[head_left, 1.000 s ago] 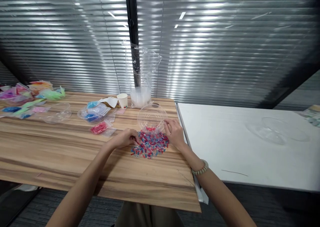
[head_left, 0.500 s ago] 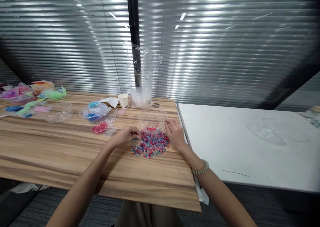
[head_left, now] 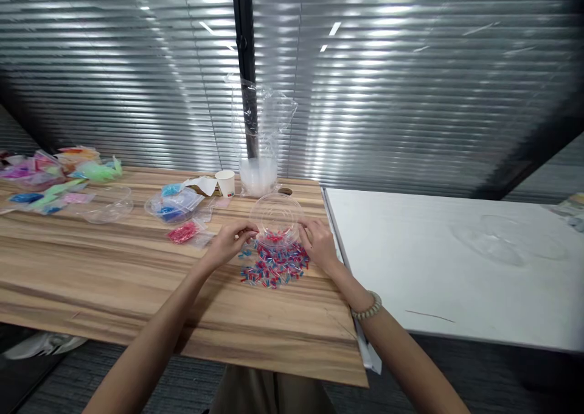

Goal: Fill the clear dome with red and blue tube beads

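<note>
A clear plastic bowl [head_left: 276, 210] stands tilted behind a pile of small red and blue tube pieces [head_left: 278, 262] on the wooden table. Several red pieces lie inside its lower part. My left hand [head_left: 233, 241] pinches the bowl's left rim, fingers pressed together. On the other side my right hand [head_left: 318, 241], with a beaded bracelet on the wrist, has its fingers closed on the right rim.
Behind the bowl are a paper cup [head_left: 225, 183] and a stack of clear bowls [head_left: 258, 177] in plastic wrap. Left of it lie a bag of red pieces [head_left: 183, 232], another bowl holding blue bags [head_left: 171, 207] and more colourful bags [head_left: 34, 169]. A white table [head_left: 410, 250] adjoins at right.
My left hand has moved up from the pile's edge to the bowl's left rim. The bowl has shifted slightly left, and the red pieces inside are more spread out.
</note>
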`<state>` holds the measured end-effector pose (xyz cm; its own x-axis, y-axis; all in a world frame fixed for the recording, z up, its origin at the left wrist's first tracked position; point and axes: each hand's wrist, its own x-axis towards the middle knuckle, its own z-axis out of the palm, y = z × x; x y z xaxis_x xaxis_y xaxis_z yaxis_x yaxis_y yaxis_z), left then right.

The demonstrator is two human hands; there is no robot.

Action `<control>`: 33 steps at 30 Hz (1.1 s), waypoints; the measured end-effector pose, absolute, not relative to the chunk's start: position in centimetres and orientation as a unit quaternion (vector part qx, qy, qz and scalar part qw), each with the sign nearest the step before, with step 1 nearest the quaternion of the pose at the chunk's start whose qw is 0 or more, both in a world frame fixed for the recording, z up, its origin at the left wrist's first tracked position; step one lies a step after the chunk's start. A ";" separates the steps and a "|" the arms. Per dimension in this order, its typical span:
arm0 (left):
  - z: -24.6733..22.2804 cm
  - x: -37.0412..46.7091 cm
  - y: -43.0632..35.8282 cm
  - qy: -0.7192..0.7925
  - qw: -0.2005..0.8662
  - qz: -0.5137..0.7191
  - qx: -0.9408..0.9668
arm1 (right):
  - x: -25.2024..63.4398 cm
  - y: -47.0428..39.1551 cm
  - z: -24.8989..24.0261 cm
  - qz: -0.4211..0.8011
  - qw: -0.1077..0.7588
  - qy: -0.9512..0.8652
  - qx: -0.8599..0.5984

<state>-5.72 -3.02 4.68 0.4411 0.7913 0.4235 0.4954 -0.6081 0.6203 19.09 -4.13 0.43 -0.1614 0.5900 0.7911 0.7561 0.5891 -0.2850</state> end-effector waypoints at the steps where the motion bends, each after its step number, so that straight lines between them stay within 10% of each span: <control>1: 4.7 -5.7 -3.1 0.392 0.202 0.361 0.822 | 19.1 -4.2 0.5 -0.086 0.470 -0.762 -0.438; 33: 4.1 -5.4 -3.1 0.391 0.232 0.375 0.808 | 19.0 -4.4 0.9 -0.070 0.471 -0.774 -0.417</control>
